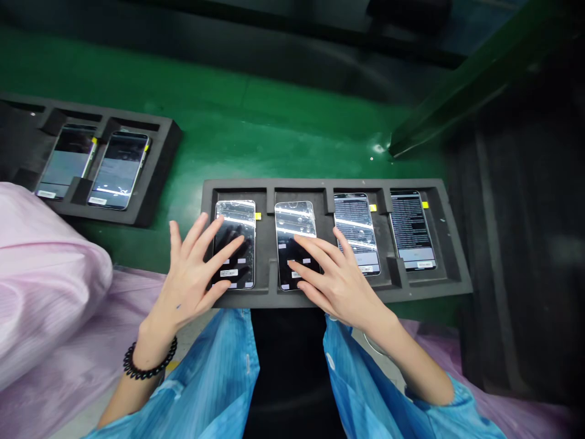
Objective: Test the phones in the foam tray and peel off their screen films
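Spreading at seven o'clock over slim glassy phones (234, 259) in a matte, pocketed foam tray (361, 299), both bare hands (194, 268) are held with fingers splayed, nothing gripped.

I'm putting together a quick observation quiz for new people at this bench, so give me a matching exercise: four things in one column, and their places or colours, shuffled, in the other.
Column one
1. Left hand
2. Right hand
3. Coiled bracelet
4. Work surface

Column two
A. Green
B. At the second phone from the left in the four-phone tray
C. Black
D. At the leftmost phone in the four-phone tray

Right pairs: 1-D, 2-B, 3-C, 4-A
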A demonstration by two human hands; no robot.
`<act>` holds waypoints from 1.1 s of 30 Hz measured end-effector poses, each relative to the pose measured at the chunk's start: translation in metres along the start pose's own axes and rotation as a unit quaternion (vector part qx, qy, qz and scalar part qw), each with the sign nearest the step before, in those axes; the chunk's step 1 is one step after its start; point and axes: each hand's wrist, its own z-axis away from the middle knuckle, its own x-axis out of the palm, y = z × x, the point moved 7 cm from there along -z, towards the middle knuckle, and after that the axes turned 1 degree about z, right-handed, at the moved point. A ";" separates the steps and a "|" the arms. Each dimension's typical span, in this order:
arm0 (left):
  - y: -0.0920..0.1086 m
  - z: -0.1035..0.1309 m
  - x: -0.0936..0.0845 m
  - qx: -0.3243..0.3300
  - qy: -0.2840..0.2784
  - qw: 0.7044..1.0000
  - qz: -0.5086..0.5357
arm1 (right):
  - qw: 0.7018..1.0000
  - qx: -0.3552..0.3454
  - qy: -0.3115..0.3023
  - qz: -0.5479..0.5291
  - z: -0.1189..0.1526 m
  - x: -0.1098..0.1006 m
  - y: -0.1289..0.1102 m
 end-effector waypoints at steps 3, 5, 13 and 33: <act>-0.002 0.009 -0.012 0.003 0.041 0.999 -0.003 | 1.000 0.000 -0.024 0.006 0.000 0.004 0.001; -0.003 0.018 -0.015 0.020 0.057 0.998 -0.014 | 1.000 0.001 -0.029 0.008 0.002 0.003 0.003; -0.011 0.038 -0.009 0.017 0.041 0.999 -0.005 | 0.999 0.031 0.002 0.016 0.014 -0.012 0.017; 0.029 -0.022 0.002 0.078 -0.018 0.994 0.070 | 0.998 -0.031 -0.023 -0.051 0.025 -0.004 -0.002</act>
